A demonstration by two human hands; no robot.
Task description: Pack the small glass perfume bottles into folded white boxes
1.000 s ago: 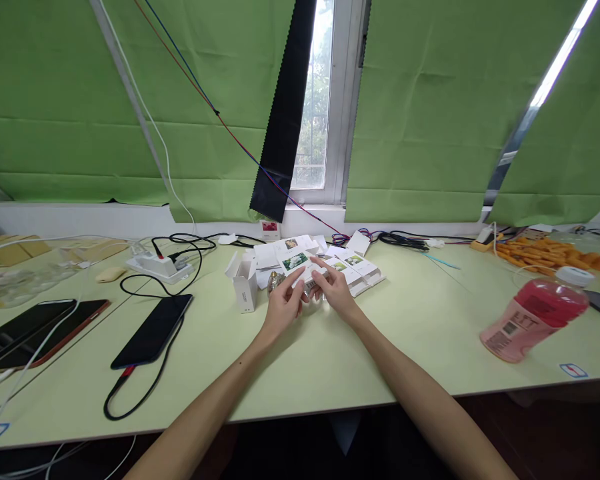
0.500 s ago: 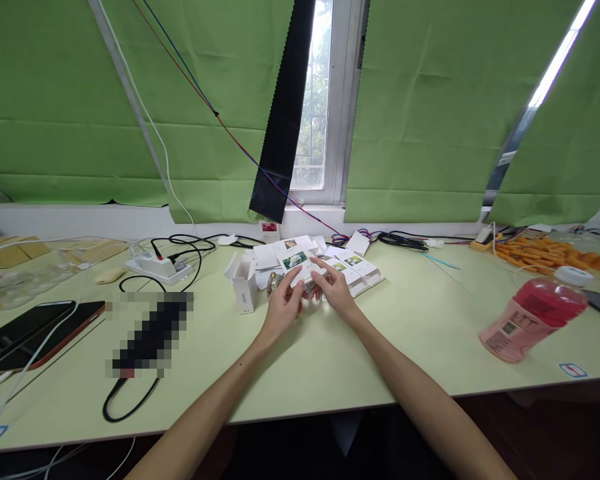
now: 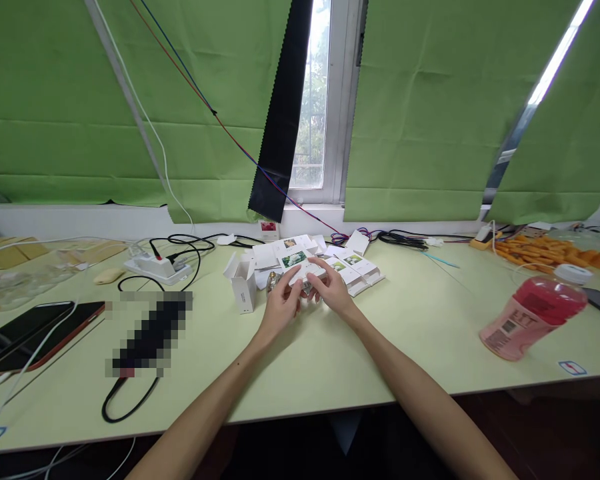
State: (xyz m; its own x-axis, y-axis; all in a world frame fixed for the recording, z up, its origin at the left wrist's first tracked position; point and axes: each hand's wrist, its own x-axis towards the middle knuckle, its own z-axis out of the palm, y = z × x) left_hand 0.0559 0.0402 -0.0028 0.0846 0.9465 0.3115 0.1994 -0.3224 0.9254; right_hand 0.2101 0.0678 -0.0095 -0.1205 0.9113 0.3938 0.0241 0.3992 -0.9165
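My left hand (image 3: 282, 301) and my right hand (image 3: 333, 291) grip a small white carton (image 3: 305, 272) between them, over the table. Its upper face carries a green picture. Both thumbs press on the near end, while the other fingers curl underneath and are partly hidden. Something small and shiny shows between the thumbs, too small to make out. Beside my left hand is a small glass bottle (image 3: 273, 283) with a gold-coloured top. An upright white box (image 3: 243, 291) with raised flaps stands left of it. Flattened white cartons (image 3: 361, 265) with pictures lie in a pile behind my hands.
A pink drink bottle (image 3: 533, 313) leans at the right. Dark devices (image 3: 35, 333) and a blurred black object (image 3: 153, 333) lie left. A white power strip (image 3: 159, 268) with cables sits further back. Orange pieces (image 3: 530, 253) lie far right.
My thumbs have shifted slightly at the carton's near end, and the barcode seen there before is no longer visible. The surrounding things have stayed in place.
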